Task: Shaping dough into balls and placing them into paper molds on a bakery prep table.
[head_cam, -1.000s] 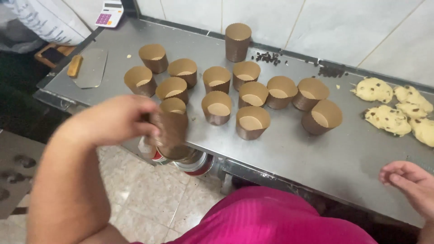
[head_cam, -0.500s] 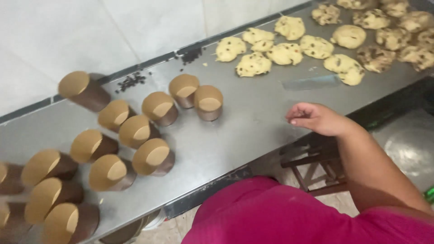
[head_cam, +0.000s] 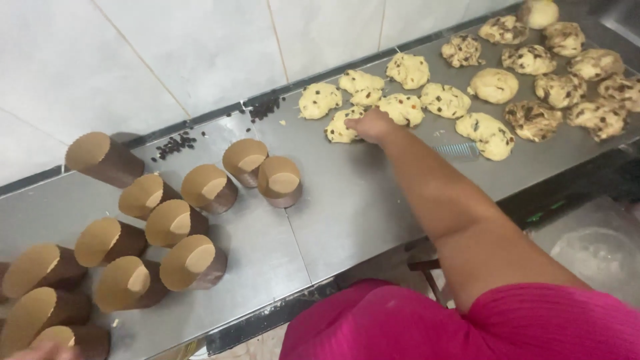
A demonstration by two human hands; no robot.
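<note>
While right hand point(head_cam: 371, 125) reaches across, fingers curl down onto pale chocolate-chip dough lump point(head_cam: 341, 127), gripping its near edge. Left hand point(head_cam: 40, 351) barely in frame at 7 o'clock; grip cannot tell. More dough lumps point(head_cam: 495, 85) crowd 1 o'clock up to wall tiles point(head_cam: 200, 47). Brown paper baking cups point(head_cam: 279, 180) cluster 9 o'clock. Bare steel table point(head_cam: 347, 207) between groups, open down to front edge. Loose chocolate chips point(head_cam: 175, 143) along back edge.

Paper moulds point(head_cam: 193, 220) left of dough lumps point(head_cam: 493, 85)
</note>
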